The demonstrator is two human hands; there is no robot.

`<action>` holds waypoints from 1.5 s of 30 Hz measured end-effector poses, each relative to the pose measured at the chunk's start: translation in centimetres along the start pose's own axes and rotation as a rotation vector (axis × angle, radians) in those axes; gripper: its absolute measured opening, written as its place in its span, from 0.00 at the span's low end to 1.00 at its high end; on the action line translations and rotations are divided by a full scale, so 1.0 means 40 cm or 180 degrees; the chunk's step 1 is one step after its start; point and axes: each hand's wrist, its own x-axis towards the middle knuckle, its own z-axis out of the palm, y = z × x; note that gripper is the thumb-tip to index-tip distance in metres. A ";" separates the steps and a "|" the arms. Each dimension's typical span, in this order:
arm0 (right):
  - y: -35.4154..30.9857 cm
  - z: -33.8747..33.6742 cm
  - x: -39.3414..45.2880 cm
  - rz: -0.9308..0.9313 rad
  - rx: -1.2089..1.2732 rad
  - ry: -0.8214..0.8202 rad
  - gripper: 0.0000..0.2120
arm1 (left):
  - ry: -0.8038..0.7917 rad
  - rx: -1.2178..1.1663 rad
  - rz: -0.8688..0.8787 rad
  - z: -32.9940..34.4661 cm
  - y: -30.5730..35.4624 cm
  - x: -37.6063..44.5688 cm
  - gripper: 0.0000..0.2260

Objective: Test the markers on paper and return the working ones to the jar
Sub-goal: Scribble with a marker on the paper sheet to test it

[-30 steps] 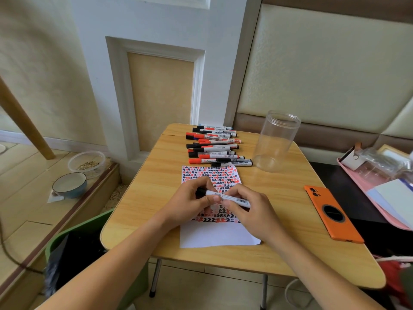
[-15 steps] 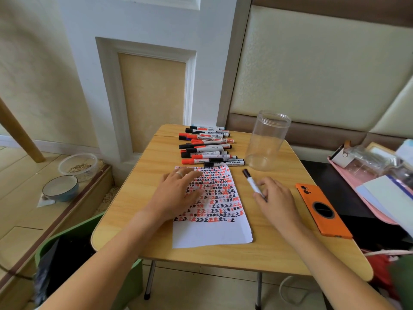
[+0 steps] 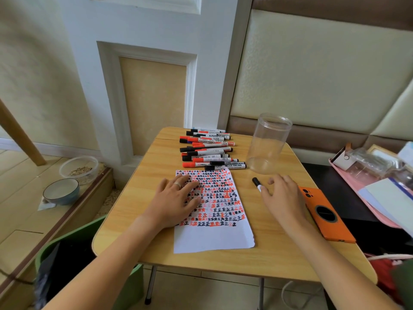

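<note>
On the small light-wood table (image 3: 138, 198) a white sheet of paper (image 3: 212, 238) lies flat, its upper two-thirds crowded with rows of red and black test marks. The left hand (image 3: 176, 200) rests on the sheet's left side with the fingers straight and spread, a ring on one of them – it presses the paper and grips nothing.

The right hand (image 3: 283, 198) lies on the table to the right of the paper, fingers loosely extended over a white-barrelled marker with a black cap (image 3: 257, 183). Only the cap end and a short piece of barrel show past the fingertips; the rest is hidden beneath the hand, and the fingers appear to rest on it rather than curl round it.

Just beyond that marker stands the tall clear plastic jar (image 3: 268, 144), upright, lidless and with nothing inside. To its left, at the far side of the table above the paper, a loose pile of red- and black-capped markers (image 3: 207, 151) lies roughly parallel, the nearest ones just beside the sheet's top edge.

An orange phone (image 3: 328, 218) lies back-up beside the right hand – near the table's right edge. On the floor to the left sit a blue-grey bowl (image 3: 60, 191) and a clear container of seeds (image 3: 78, 167), and a green bin (image 3: 67, 262) stands under the table's near-left corner.
</note>
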 end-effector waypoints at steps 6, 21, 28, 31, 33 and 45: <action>-0.118 0.031 0.088 -0.0908 0.0653 -0.0075 0.04 | -0.0056 -0.0098 0.0010 -0.001 -0.001 0.000 0.38; -0.269 0.171 0.199 -0.1603 0.0250 -0.0091 0.08 | -0.0152 0.0173 0.0005 0.010 -0.001 0.002 0.28; -0.277 0.096 0.151 -0.2399 0.0353 0.0620 0.07 | -0.0089 0.0036 0.0046 0.008 -0.002 0.003 0.28; -0.274 0.046 0.079 -0.2798 0.0436 0.0684 0.07 | 0.0007 -0.0116 0.0055 0.007 -0.002 0.002 0.32; -0.258 0.022 0.027 -0.2901 0.0524 0.0526 0.08 | 0.0308 -0.0287 0.0045 0.005 0.001 0.000 0.31; -0.187 -0.035 -0.083 -0.2266 0.1503 -0.0645 0.10 | 0.0736 -0.2196 0.0639 -0.087 0.113 -0.064 0.13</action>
